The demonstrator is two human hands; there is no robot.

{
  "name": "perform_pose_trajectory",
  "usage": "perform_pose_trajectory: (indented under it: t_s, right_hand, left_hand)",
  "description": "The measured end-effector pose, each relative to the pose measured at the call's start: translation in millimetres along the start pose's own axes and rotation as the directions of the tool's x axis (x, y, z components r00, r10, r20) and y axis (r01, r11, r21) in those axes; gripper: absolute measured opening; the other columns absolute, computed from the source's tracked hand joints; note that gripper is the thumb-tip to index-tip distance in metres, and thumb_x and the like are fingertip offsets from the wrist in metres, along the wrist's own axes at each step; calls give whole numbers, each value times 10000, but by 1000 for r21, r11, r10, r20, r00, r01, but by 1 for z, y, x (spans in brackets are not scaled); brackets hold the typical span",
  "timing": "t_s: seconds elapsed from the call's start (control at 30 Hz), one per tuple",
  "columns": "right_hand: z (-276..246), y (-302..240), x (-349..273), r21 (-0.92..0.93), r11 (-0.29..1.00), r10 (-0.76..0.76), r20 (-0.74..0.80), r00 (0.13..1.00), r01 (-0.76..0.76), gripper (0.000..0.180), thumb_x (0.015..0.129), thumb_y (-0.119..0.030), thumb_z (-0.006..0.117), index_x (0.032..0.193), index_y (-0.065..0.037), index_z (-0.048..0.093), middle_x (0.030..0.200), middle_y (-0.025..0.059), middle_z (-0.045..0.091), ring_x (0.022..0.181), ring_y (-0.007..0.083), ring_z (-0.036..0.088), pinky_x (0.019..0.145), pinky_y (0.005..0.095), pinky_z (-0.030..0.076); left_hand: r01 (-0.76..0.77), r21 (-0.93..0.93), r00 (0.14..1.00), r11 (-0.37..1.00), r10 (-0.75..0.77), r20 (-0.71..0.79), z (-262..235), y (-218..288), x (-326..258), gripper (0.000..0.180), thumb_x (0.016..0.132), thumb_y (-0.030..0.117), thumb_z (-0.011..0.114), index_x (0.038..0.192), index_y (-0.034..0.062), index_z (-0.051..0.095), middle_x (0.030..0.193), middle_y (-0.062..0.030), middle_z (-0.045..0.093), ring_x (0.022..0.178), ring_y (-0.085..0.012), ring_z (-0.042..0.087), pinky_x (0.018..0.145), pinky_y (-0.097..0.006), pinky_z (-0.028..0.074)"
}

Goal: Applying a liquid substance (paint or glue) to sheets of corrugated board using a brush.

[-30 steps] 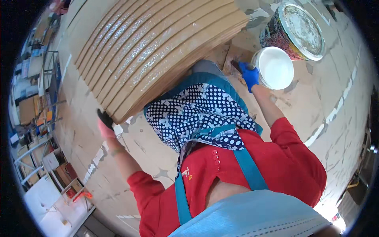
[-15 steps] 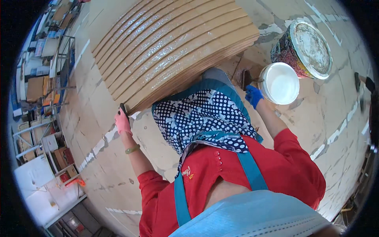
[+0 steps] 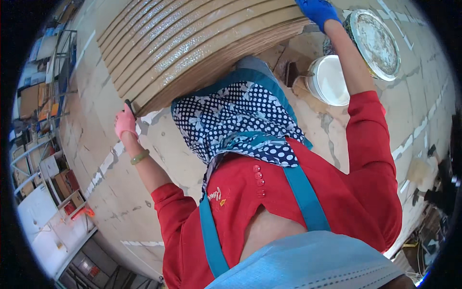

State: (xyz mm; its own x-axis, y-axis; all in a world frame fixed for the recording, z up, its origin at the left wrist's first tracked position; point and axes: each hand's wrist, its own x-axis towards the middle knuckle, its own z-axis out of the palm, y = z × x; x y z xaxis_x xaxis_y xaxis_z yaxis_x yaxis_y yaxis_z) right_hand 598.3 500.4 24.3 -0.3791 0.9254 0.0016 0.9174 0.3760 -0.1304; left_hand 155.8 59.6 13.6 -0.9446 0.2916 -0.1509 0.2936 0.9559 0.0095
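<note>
The right hand (image 3: 318,13) is being brought from the white bucket (image 3: 313,84) at two o'clock to the sheet stack (image 3: 202,53) near twelve; toward ten, its corner is being touched by the left hand (image 3: 126,120); neither grip can be told.

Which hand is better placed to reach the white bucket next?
Right, likely: the right hand is at the end of the stack nearer the white bucket; the left hand is at the other end.
</note>
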Motion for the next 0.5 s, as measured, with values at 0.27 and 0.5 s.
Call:
perform_pose_trajectory:
  t_s: [0.27, 0.5]
  right_hand:
    - [22, 22, 20, 44, 905, -297, -645, 704, 423, 363, 953, -277, 388, 1021, -22, 637, 826, 157, 643, 715, 269, 603, 690, 356, 507]
    - [98, 48, 34, 585, 811, 137, -213, 967, 14, 220, 943, -154, 402, 1030, -83, 591, 866, 118, 631, 683, 251, 584, 623, 367, 502]
  left_hand:
    - [19, -974, 949, 228, 302, 90, 3, -113, 68, 463, 943, 396, 438, 1056, -16, 618, 948, -180, 644, 856, -270, 624, 740, -329, 501]
    - [-247, -951, 935, 188, -211, -285, 67, 7, 3, 358, 936, 293, 455, 1045, -5, 621, 935, -161, 653, 851, -323, 618, 743, -403, 480]
